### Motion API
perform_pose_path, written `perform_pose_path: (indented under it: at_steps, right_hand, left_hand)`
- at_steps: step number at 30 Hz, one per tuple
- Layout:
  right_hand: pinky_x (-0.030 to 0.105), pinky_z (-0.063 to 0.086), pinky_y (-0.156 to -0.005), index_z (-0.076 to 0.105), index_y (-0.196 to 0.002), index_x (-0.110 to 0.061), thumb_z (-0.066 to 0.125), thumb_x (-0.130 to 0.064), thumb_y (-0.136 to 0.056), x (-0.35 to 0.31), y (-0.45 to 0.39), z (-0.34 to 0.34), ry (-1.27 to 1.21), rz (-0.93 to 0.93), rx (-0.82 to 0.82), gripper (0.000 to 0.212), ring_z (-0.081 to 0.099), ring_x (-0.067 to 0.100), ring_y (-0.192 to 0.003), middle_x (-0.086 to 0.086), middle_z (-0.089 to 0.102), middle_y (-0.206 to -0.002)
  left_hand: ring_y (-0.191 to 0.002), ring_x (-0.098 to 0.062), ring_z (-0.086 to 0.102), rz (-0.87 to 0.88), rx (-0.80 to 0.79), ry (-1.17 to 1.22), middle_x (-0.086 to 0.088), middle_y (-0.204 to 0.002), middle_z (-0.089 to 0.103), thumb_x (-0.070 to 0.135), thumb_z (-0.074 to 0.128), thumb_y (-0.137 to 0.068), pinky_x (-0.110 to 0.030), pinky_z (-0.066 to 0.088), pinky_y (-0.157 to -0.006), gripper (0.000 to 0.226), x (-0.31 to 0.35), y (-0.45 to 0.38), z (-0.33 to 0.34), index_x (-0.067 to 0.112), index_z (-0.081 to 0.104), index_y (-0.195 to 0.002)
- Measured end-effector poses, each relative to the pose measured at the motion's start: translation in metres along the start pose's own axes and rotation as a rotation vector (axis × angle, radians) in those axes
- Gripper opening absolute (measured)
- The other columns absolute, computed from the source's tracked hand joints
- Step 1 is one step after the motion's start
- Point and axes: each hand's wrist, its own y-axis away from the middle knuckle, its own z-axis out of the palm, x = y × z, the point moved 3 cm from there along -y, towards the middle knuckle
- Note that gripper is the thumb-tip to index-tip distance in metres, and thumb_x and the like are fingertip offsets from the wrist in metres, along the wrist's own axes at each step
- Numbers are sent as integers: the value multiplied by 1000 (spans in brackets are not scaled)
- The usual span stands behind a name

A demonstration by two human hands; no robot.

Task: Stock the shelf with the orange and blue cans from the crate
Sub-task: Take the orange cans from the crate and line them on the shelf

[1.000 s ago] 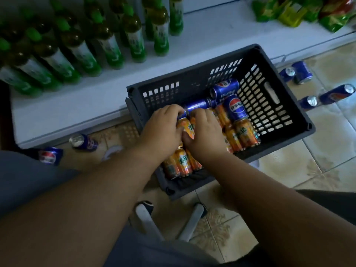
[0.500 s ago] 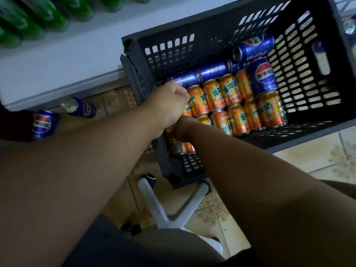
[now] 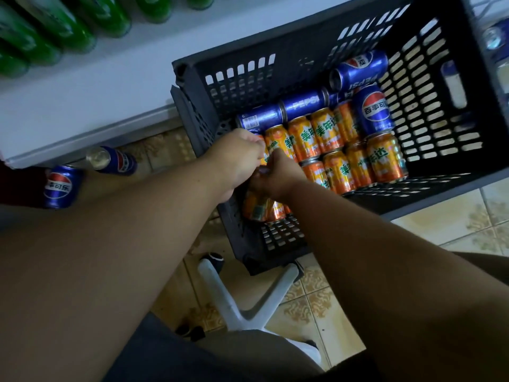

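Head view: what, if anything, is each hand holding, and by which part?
Both hands are curled among the orange cans in the crate. The left hand and right hand hide their contact points; the hold cannot be told.

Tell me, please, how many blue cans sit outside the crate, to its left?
2: one blue can at the far left, another beside it, by the shelf edge. The arms may hide more.

Dim, bluish indoor light; soft shadows, wide-angle bending and blur at edges.
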Motion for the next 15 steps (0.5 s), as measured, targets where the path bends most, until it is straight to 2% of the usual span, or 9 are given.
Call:
perform_pose_path:
  at_steps: [3,4,6,8,11,13,15]
  right_hand:
    - [39,55,-73,52,-100,-21,77,-43,-60,-19,24,-51,-363,24,3,52,65,25,-89,5,64,-96]
    - [40,55,-72,53,-95,-20,76,-39,-57,-26,31,-68,-461,20,-24,48,64,27,-88,8,64,-96]
    - [42,54,-72,57,-93,-17,73,-24,-60,-42,48,-96,-632,-23,-99,37,62,29,-87,11,62,-95]
    - [42,54,-75,61,-94,-14,68,-13,-65,-59,67,-118,-798,-95,-146,30,61,29,-85,10,62,-91]
    - [44,56,-81,60,-100,-9,61,-3,-78,-86,96,-138,-996,-193,-167,23,62,29,-84,13,62,-92]
    - [53,52,-93,57,-110,-4,59,-4,-84,-101,115,-143,-1070,-221,-140,26,63,37,-93,22,61,-103]
    - [62,49,-97,54,-125,1,65,-16,-88,-117,134,-141,-1156,-181,-36,42,65,45,-108,29,62,-121]
  left_hand:
    - [-103,-22,65,30,20,11,-3,-106,68,28,49,-103,-41,52,-98,16,4,7,-3,21,63,-99]
    - [-99,-20,65,41,26,35,-3,-105,68,31,47,-104,-39,53,-94,19,6,11,-2,21,63,-104]
    - [-92,-19,66,43,3,120,-4,-103,70,39,45,-105,-36,54,-85,26,12,21,1,22,63,-100]
    - [-91,-24,70,-31,-80,273,-9,-107,72,51,48,-101,-37,56,-81,33,21,35,4,22,64,-103]
    - [-97,-36,73,-126,-270,527,-16,-110,74,64,57,-87,-53,58,-85,55,37,56,0,20,63,-120]
    - [-97,-38,72,-88,-353,625,-20,-112,73,67,65,-72,-54,58,-81,70,46,68,-7,18,64,-123]
    - [-97,-36,73,-13,-389,712,-18,-112,73,68,68,-66,-51,57,-83,73,55,84,-14,18,68,-119]
